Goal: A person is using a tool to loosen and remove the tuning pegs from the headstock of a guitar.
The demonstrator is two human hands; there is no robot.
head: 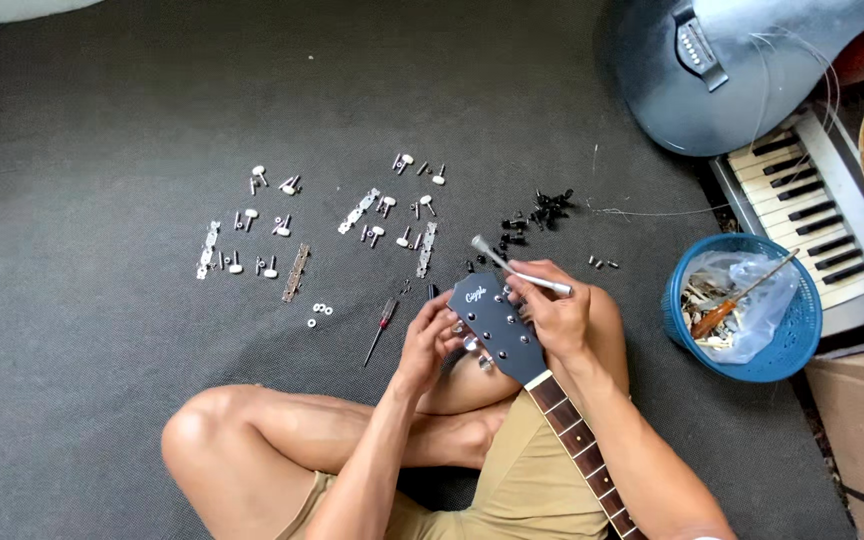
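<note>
Dark grey carpet (102, 420) covers the floor where you sit cross-legged, with a guitar neck (582, 450) running up across your lap and its black headstock (497, 322) resting over your knees.

Your left hand (428, 345) is curled against the left edge of the headstock, fingers closed round the tuner buttons there. Your right hand (557, 315) lies over the headstock's right side and grips a slim silver tool (519, 272) that slants up and to the left, its tip above the top of the headstock.

Just left of your left hand, a small red-handled screwdriver (380, 330) lies on the carpet. Farther out, loose silver tuning machines (252, 230) and their plates are spread in two groups, with a few small white washers (320, 311) near them. A heap of small black parts (542, 212) sits beyond the headstock.

To your right stands a blue basket (797, 340) holding a clear plastic bag and a wooden-handled screwdriver (742, 298). Behind it are a keyboard (812, 215) and the body of a blue-grey guitar (692, 90), well apart from your hands.
</note>
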